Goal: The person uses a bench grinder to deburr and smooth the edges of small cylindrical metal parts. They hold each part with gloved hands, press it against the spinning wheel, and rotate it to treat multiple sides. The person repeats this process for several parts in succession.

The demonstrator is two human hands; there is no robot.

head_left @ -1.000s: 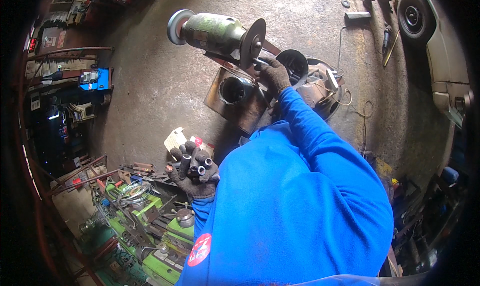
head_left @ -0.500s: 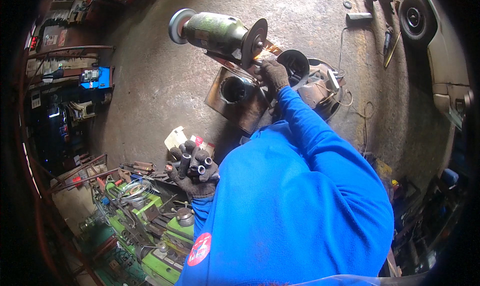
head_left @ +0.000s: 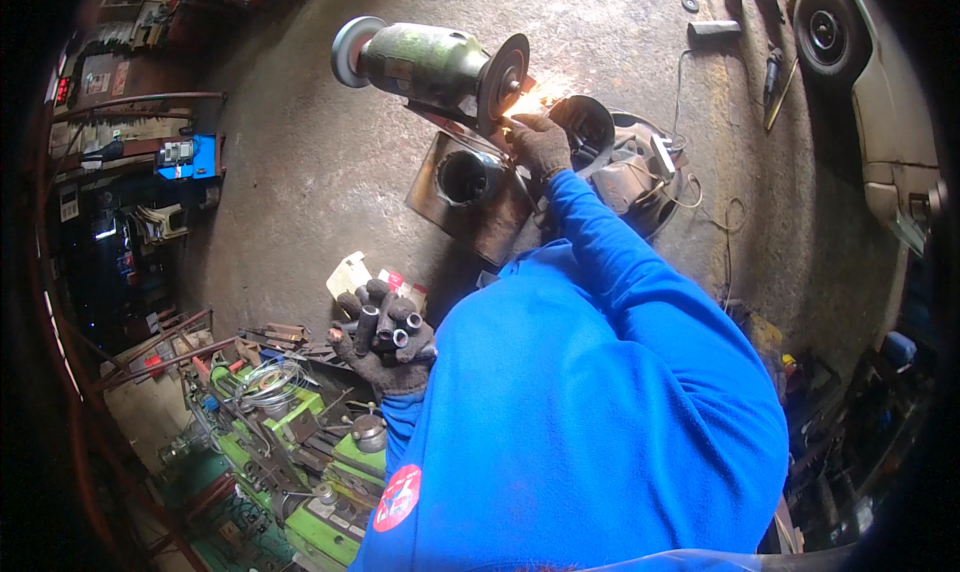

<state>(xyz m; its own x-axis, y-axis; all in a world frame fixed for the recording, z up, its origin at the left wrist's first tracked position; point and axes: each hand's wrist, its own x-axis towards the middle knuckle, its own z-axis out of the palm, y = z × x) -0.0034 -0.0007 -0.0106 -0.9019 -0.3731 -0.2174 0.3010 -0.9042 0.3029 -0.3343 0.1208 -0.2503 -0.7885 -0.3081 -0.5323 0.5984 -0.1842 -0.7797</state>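
Observation:
My right hand [head_left: 541, 146], in a dark knitted glove, is closed on a small metal tube [head_left: 511, 123], mostly hidden by the fingers. Its end meets the large thin disc [head_left: 502, 84] of a green bench grinder [head_left: 428, 64], and bright sparks [head_left: 540, 96] fly off there. A paler wheel [head_left: 356, 52] sits on the grinder's other end. Lower left, my gloved left hand [head_left: 388, 364] is turned palm up, its fingers curled around several short metal tubes [head_left: 386, 327].
Below the grinder stands a rusty metal box [head_left: 487, 221] with a round opening. Beside my right hand is a dark round container [head_left: 584, 135]. A green machine [head_left: 325, 477] with a wire coil [head_left: 270, 384] is at lower left; a car [head_left: 895, 142] stands at right.
Sparks at the disc have grown much brighter and wider. My right hand has shifted slightly left with the tube. My left hand still holds its tubes, nearly unmoved.

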